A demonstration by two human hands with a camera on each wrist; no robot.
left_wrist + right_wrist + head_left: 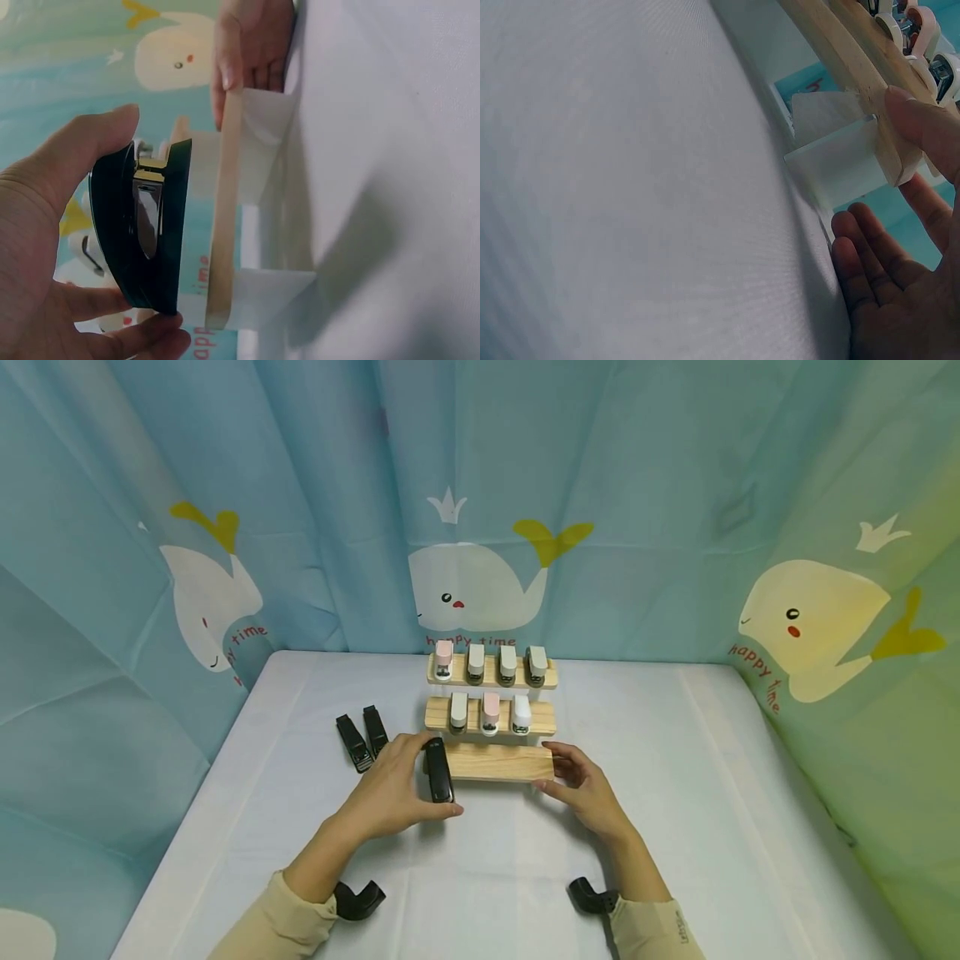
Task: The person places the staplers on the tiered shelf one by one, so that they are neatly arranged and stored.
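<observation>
My left hand (384,792) holds a black stapler (439,772) between thumb and fingers, over the left end of the lowest wooden shelf (502,763). In the left wrist view the stapler (112,225) shows its metal channel and black base, with a gap between that base and the shelf (223,217). At the other end of this shelf my right hand (591,792) pinches the wood. The right wrist view has the thumb on the board's front edge (847,67), an index finger behind its corner and the other fingers lower down. Nothing stands on the lowest shelf.
Two more black staplers (353,745) lie left of the stand, one partly behind my left hand. Mini staplers in grey, pink and white occupy the middle shelf (543,718) and top shelf (553,675). A whale-print curtain (645,602) hangs behind the white table (660,760).
</observation>
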